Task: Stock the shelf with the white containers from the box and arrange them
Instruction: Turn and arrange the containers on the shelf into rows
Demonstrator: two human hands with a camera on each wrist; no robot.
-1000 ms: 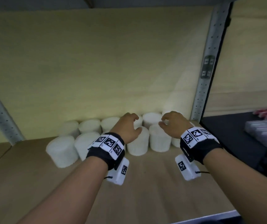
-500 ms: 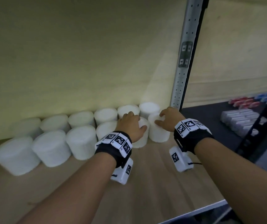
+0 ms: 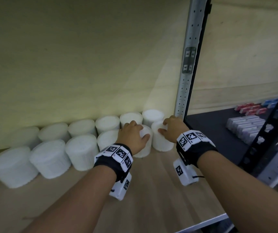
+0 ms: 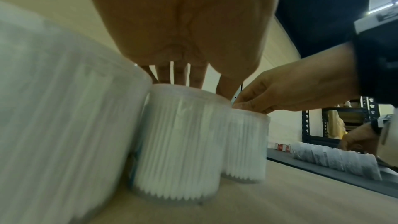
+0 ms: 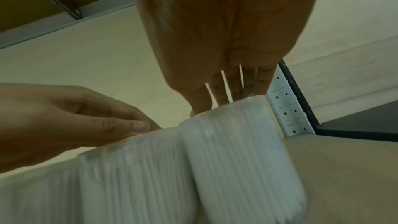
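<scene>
On the wooden shelf (image 3: 151, 190), each hand grips a white container's top.

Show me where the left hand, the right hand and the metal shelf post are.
left hand (image 3: 131, 135): head view, back of the hand.
right hand (image 3: 174, 127): head view, back of the hand.
post (image 3: 187, 68): head view, its perforated front face.

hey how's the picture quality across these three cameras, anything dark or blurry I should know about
Head view: dim, with a brighter patch on the back wall above the right end of the back row; the containers look soft. Left wrist view: the nearest container is badly smeared; the one under the left hand is sharper. Right wrist view: dim, container sides streaked, right hand in shadow.
</scene>
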